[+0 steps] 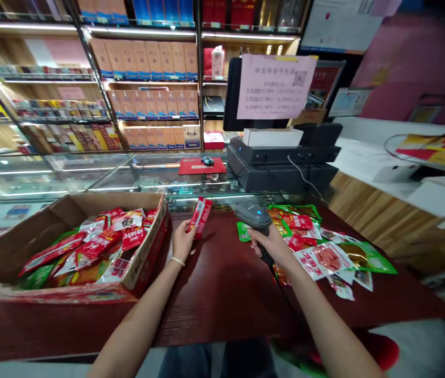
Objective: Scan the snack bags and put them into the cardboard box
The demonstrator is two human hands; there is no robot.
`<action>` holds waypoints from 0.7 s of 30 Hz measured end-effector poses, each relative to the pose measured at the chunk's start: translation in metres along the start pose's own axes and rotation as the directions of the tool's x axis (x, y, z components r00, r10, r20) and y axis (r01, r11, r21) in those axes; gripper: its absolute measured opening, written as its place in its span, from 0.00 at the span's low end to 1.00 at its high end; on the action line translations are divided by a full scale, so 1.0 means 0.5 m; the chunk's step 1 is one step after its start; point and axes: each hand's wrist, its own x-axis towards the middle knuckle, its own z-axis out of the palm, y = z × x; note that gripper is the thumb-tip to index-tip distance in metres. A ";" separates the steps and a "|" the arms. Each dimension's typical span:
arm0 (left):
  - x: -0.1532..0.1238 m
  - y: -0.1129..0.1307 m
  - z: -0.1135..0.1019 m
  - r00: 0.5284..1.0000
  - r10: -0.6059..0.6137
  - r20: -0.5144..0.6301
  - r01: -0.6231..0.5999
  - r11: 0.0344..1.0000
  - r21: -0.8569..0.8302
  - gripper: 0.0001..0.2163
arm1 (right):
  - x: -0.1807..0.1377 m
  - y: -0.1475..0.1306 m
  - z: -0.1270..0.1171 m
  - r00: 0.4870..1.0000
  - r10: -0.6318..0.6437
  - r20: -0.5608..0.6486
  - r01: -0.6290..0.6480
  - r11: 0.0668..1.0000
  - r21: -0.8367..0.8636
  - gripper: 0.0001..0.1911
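Head view: a slim red packet (pixel 202 212) is pinched in the person's left hand (pixel 184 240), its printed face up, above the dark red tabletop (pixel 218 278) and just right of a cardboard box; the right hand (pixel 272 244) is closed round the handle of a black scanner (pixel 254 214), a blue light glowing on its top. The tabletop has a dull sheen and a faint grain; on its left stands the open cardboard box (pixel 146 262), holding a jumble of mostly red and white packets (pixel 102 244); on its right, beside and beyond the right hand, lies a loose spread of red, white and green packets (pixel 327 258), some overlapping. Behind the tabletop runs a glass counter (pixel 157 184), a mouse (pixel 207 161) resting there on a red mat (pixel 189 167); to the right of these stands a dark monitor (pixel 232 94), a printed pink sheet (pixel 273 86) covering much of it, above low black equipment (pixel 275 177). Lit shelves (pixel 151 119) of boxed goods fill the back; to the right are a wood-fronted counter (pixel 372 226) with a white top and a pink wall (pixel 398 63).
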 end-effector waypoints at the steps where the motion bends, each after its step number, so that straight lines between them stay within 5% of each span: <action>1: 0.002 -0.010 -0.008 1.000 -0.009 -0.030 0.009 1.000 0.023 0.17 | 0.015 0.003 0.013 1.000 -0.005 0.030 0.006 1.000 -0.020 0.21; 9: 0.007 -0.036 -0.016 0.993 -0.093 -0.068 0.092 0.996 -0.017 0.18 | 0.062 0.048 0.054 0.976 0.026 0.218 0.001 0.993 -0.121 0.27; 21: 0.004 -0.035 -0.010 0.998 -0.050 -0.023 0.052 0.990 0.131 0.14 | 0.049 0.074 0.039 0.977 0.108 0.183 -0.083 0.986 -0.144 0.20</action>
